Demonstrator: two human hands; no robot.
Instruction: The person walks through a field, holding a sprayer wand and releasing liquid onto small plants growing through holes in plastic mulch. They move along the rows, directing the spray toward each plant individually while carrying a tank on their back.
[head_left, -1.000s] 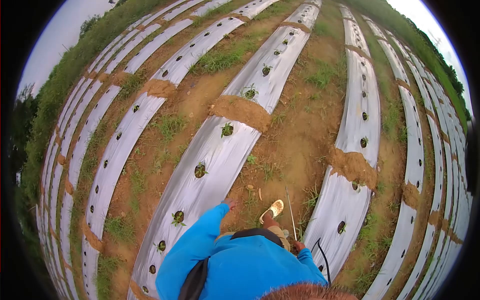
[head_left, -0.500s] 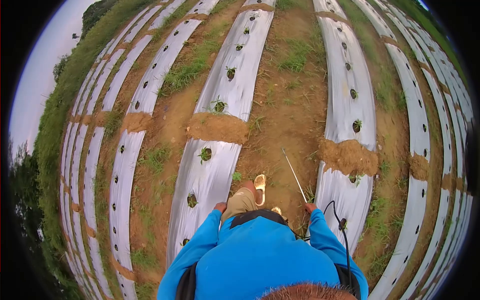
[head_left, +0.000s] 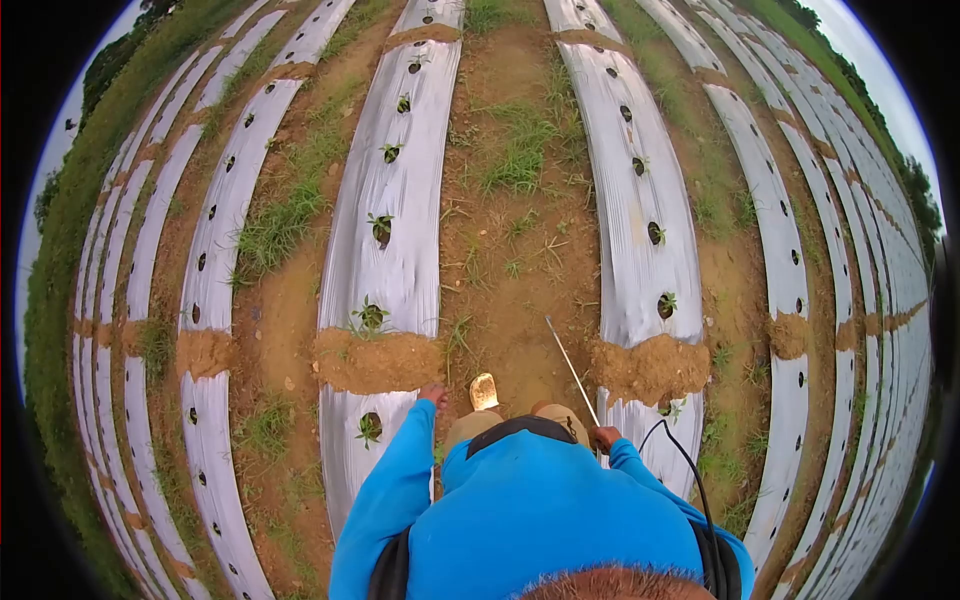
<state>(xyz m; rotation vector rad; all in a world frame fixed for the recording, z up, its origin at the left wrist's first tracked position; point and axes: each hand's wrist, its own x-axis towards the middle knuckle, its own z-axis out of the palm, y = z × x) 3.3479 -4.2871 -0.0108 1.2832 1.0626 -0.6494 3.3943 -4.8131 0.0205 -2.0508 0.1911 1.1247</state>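
My right hand (head_left: 605,438) is closed around the lower end of a thin metal wand (head_left: 572,370), which points forward and slightly left over the soil path. A black hose (head_left: 690,462) curves beside that hand and runs back to my right side. My left hand (head_left: 434,396) hangs low by the right edge of the left plastic-covered bed (head_left: 385,240); its fingers are too small to make out. One pale shoe (head_left: 484,391) shows on the path between the beds.
Another covered bed (head_left: 640,200) runs along the right. Seedlings (head_left: 370,316) grow in its holes and in those of the left bed. Soil mounds (head_left: 378,362) cross both beds. Grass (head_left: 520,150) grows on the path, and more covered rows extend to both sides.
The beds and soil mounds have shifted down and left in view as I walk forward. My left arm has swung forward. The wand stays in my right hand, its tip a little lower and further left.
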